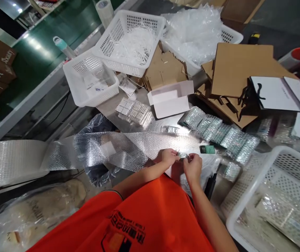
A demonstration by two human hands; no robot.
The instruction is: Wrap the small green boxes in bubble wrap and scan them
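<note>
Between the fingertips of both hands is a small green packet (pixel 182 154), seemingly at the end of the bubble wrap. My left hand (pixel 169 156) pinches its left end, and my right hand (pixel 193 168) grips the right end. Under and left of them stretches a strip of bubble wrap (pixel 155 143), running back to a large roll (pixel 13 159). Just right of my right hand lies a small dark green box (pixel 207 149). Beyond it stands a row of bubble-wrapped packets (pixel 220 133). My fingers partly cover the held packet.
An open white carton (pixel 171 105) lies ahead, beside more wrapped packs (pixel 136 112). White baskets (pixel 68 80) stand at the back left, and another white basket (pixel 273 157) is at the right. Flattened cardboard (pixel 240 70) is stacked at the back right, near a white paper bag (pixel 273 92).
</note>
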